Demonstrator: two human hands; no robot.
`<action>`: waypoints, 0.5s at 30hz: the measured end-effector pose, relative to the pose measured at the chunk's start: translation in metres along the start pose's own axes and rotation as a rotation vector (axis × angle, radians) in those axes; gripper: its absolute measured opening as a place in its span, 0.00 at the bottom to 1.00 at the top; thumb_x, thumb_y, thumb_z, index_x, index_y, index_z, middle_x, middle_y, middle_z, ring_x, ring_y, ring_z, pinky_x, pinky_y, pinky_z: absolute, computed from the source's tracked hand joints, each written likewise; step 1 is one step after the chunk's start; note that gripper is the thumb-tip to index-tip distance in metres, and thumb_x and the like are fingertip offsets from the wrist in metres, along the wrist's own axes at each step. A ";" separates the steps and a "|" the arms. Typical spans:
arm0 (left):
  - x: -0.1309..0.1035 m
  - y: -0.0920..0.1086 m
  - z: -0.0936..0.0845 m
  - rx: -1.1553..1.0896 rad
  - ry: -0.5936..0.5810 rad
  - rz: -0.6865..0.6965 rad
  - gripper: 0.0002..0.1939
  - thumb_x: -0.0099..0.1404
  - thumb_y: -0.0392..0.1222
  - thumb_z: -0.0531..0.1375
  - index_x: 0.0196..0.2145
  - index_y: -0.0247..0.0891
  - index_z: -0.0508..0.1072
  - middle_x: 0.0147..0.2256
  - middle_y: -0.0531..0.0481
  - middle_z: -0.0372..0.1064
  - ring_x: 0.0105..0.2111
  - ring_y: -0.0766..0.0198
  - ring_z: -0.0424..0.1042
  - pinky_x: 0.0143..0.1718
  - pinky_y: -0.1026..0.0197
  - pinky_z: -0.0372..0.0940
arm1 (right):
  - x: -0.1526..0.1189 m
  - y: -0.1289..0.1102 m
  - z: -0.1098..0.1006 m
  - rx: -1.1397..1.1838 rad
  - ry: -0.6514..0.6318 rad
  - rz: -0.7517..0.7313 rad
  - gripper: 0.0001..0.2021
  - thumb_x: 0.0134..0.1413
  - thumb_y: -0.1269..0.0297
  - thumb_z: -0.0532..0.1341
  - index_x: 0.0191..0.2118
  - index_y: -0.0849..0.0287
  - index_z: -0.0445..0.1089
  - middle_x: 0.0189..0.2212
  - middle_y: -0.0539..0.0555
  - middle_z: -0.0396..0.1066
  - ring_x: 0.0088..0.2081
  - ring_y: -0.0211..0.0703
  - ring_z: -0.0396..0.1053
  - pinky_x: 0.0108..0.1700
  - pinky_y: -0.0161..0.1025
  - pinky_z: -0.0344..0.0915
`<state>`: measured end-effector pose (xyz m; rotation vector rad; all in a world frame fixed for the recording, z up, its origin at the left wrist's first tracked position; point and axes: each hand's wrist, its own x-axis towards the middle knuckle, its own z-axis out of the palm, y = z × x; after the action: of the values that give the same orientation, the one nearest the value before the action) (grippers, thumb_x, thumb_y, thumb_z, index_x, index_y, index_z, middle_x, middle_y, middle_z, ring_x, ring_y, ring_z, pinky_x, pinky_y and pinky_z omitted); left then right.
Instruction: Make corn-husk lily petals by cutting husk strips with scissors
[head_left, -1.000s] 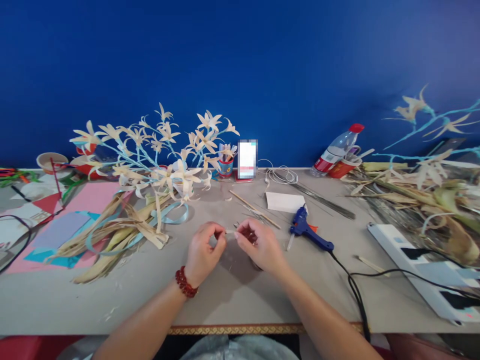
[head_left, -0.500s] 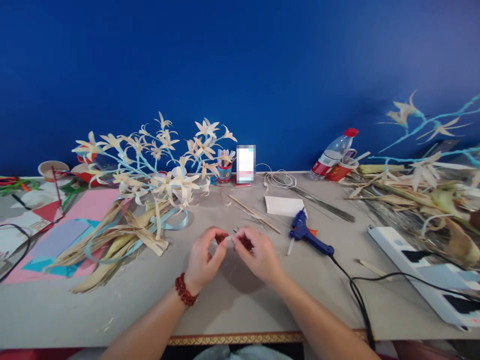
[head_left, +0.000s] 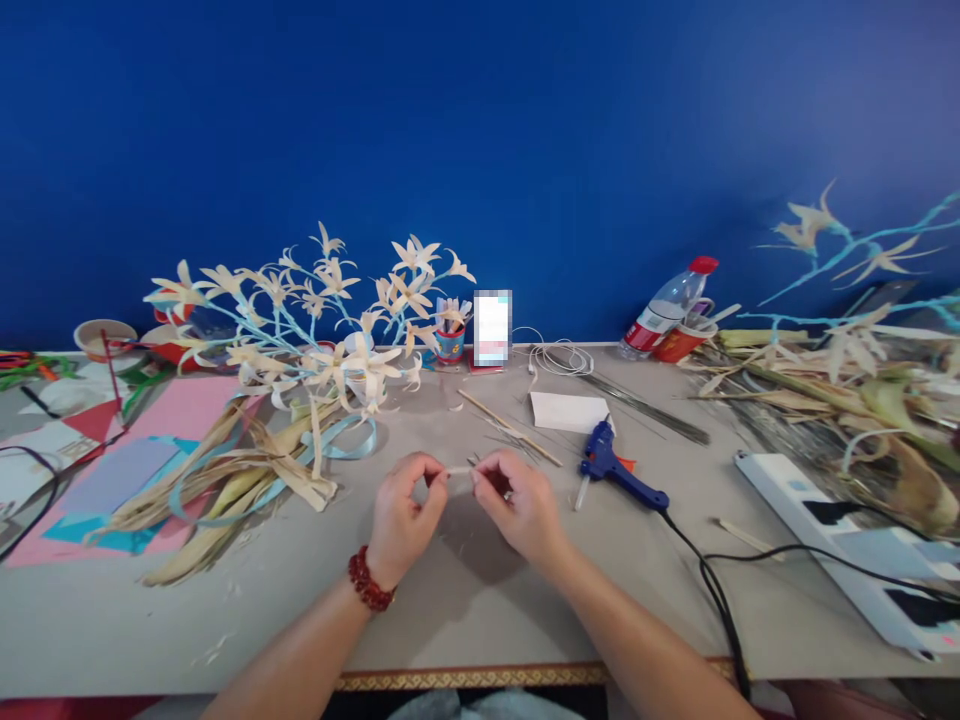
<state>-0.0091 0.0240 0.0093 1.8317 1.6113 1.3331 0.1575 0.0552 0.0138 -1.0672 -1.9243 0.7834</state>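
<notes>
Between my two hands stretches a short, thin, whitish strip [head_left: 460,470], held above the table. My left hand [head_left: 409,510], with a red bead bracelet on the wrist, pinches its left end between thumb and forefinger. At the other end, my right hand [head_left: 519,505] closes thumb and fingers on it. Just beyond the hands lie a thin wooden stick [head_left: 510,428] and several fine wires. A blue hot glue gun [head_left: 622,472] rests to the right of my right hand. Dried husk strips [head_left: 225,500] are to the left of my left hand.
White husk flowers on pale blue stems [head_left: 330,370] stand back left. A leaning plastic bottle [head_left: 667,305], a red cup [head_left: 675,343] and a wire bundle [head_left: 649,408] are back right. A white power strip [head_left: 847,550] and black cables [head_left: 712,585] occupy the right side.
My hands have moved slightly apart, the left one leftward and the right one rightward. More of the whitish strip now shows between the fingertips.
</notes>
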 end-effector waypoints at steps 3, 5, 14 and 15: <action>0.001 0.001 -0.001 -0.076 -0.019 0.013 0.05 0.63 0.36 0.53 0.32 0.38 0.68 0.29 0.51 0.68 0.31 0.63 0.67 0.34 0.63 0.61 | 0.000 0.000 0.000 0.033 -0.007 0.014 0.06 0.58 0.66 0.55 0.31 0.58 0.65 0.22 0.48 0.67 0.23 0.36 0.64 0.25 0.30 0.59; 0.002 0.002 -0.001 -0.124 -0.041 0.039 0.05 0.63 0.36 0.54 0.35 0.37 0.69 0.32 0.49 0.69 0.34 0.62 0.68 0.37 0.62 0.62 | 0.000 0.000 0.000 0.045 -0.036 0.009 0.05 0.58 0.65 0.55 0.31 0.58 0.65 0.21 0.48 0.67 0.23 0.35 0.64 0.25 0.30 0.59; 0.001 0.003 -0.003 -0.122 -0.083 0.015 0.06 0.64 0.36 0.53 0.29 0.38 0.68 0.27 0.52 0.66 0.29 0.64 0.66 0.32 0.63 0.61 | 0.002 -0.003 -0.004 0.014 -0.071 -0.029 0.05 0.57 0.66 0.55 0.31 0.57 0.65 0.22 0.48 0.67 0.25 0.36 0.66 0.28 0.31 0.60; 0.001 0.002 -0.002 -0.096 -0.073 0.029 0.06 0.63 0.35 0.53 0.29 0.38 0.67 0.26 0.52 0.66 0.29 0.64 0.66 0.33 0.63 0.61 | 0.002 -0.003 -0.004 0.024 -0.082 -0.021 0.04 0.57 0.66 0.56 0.32 0.57 0.65 0.23 0.48 0.68 0.25 0.36 0.66 0.28 0.31 0.61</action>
<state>-0.0096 0.0236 0.0121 1.8315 1.4637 1.3163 0.1593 0.0560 0.0194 -1.0137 -1.9867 0.8482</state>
